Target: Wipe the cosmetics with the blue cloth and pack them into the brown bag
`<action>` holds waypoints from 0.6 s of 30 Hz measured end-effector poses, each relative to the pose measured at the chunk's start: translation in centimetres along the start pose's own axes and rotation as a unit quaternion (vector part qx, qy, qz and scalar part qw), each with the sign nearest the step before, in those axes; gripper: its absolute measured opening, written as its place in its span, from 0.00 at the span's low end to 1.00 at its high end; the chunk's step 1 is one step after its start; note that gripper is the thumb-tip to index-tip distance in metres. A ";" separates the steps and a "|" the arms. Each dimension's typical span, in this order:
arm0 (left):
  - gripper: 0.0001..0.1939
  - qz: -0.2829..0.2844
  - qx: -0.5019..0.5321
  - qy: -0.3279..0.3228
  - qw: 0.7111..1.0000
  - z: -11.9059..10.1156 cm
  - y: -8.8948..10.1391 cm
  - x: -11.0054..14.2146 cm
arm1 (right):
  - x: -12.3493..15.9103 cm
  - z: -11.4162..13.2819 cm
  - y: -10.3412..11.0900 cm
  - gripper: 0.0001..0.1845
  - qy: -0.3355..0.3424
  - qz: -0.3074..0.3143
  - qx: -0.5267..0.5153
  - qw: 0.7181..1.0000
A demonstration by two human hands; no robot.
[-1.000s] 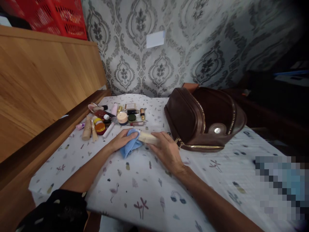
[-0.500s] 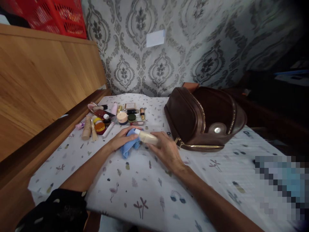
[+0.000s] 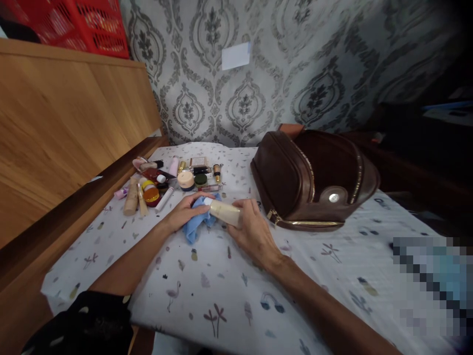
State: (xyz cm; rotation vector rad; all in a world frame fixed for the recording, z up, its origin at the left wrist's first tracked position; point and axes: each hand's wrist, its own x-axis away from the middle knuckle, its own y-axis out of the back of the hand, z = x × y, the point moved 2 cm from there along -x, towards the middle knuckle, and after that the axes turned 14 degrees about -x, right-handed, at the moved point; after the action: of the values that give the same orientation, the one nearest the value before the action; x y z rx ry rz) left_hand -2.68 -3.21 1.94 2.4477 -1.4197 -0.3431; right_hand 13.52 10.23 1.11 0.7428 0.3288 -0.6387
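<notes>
Right hand [image 3: 255,236] wraps the base of a cream-coloured cosmetic bottle [image 3: 224,212] left of the brown zippered bag [image 3: 279,170], left hand [image 3: 185,212] grasping a blue cloth [image 3: 195,229] by its cap; likely light and slippery, it is best gripped mid-body.

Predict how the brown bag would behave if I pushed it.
The brown bag would probably give a little, since its leathery sides look soft yet keep their shape. It seems unlikely to roll, lying broad on the patterned cloth. Its open, zippered top might flop or shift.
</notes>
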 end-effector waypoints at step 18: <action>0.22 -0.015 0.034 -0.011 0.999 -0.2 0.5 0.1 | -0.6 1.1 1.4 0.25 -0.062 0.099 -0.110 0.987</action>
State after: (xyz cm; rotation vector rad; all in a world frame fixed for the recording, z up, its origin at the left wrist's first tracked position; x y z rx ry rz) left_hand -2.97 -3.46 2.27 2.5282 -1.4284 -0.3355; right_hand 14.08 10.49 2.89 0.5148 0.2038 -0.4496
